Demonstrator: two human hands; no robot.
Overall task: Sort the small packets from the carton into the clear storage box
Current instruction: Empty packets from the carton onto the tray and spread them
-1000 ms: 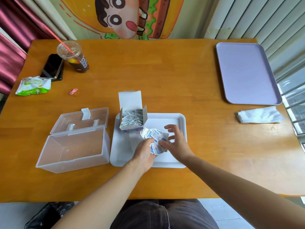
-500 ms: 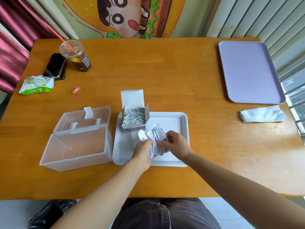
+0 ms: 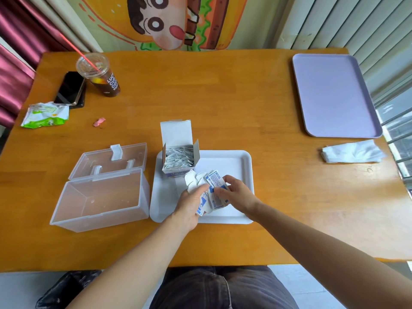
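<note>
orange table (image 3: pixel 223 97), left hand (image 3: pixel 189 204) still gripping packets (image 3: pixel 215 179), right hand (image 3: pixel 238 195) now pinching them too

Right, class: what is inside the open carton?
The carton holds small white packets, packed closely on edge and filling it nearly to the rim. Their lower parts, the carton's bottom and their number are covered.

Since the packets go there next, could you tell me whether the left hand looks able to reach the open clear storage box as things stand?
Probably yes: the clear storage box sits just left of the left hand, lid open, nothing standing between them, though the hand holds packets.
</note>
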